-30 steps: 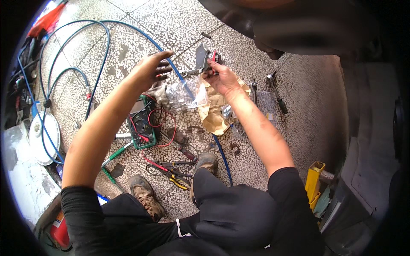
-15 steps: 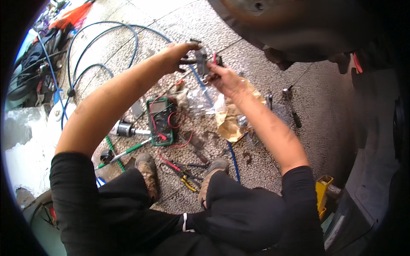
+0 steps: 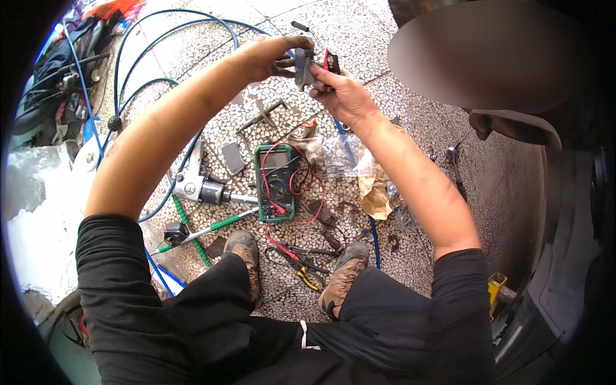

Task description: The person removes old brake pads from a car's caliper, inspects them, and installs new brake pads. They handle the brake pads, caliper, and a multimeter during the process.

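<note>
Out in front of me, both hands meet on a small dark grey block [image 3: 302, 68] that looks like a brake pad seen edge-on. My left hand [image 3: 273, 56] grips it from the left, fingers curled around its upper end. From the right, my right hand [image 3: 343, 96] pinches it between thumb and fingers. Just past the right fingertips shows a red and black piece [image 3: 331, 61]; whether it is held or lies on the floor I cannot tell. A flat grey pad [image 3: 232, 158] lies on the speckled floor below my left forearm.
Below my hands lie a green-cased multimeter [image 3: 276, 183] with red leads, an impact wrench [image 3: 199, 187], a green-gripped cross wrench [image 3: 224, 222], pliers [image 3: 308, 277] and torn brown paper [image 3: 375, 196]. Blue hose [image 3: 144, 48] loops at left. A dark vehicle part [image 3: 507, 122] overhangs at right.
The view has shifted, so the floor tools appear farther right and the hands higher. The dark block stays between both hands, and its upright edge now shows more plainly.
</note>
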A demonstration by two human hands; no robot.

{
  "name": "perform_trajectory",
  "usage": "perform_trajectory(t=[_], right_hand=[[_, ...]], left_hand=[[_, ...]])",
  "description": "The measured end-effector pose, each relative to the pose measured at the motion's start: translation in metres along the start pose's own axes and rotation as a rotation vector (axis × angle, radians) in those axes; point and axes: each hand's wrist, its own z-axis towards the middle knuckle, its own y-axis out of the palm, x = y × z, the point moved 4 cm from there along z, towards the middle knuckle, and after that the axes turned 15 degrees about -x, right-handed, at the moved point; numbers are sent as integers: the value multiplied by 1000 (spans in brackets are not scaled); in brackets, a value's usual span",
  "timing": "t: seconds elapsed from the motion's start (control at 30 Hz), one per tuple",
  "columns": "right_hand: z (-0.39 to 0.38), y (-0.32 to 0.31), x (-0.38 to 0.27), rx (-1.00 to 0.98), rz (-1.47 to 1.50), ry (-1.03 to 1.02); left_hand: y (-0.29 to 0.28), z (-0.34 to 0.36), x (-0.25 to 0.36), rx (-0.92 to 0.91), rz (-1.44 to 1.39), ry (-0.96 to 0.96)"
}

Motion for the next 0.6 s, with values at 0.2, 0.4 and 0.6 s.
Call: perform_trajectory(t=[0.2,0.4,0.6], right_hand=[[29,-2,48,87,15,-53],[-18,-38,49,223,-251,129],[-156,-10,-5,167,-673,703]], left_hand=[[-70,7,-26,98,66,-23],[-86,13,-30,133,231,-49],[-109,60,-54,263,1202,-265]])
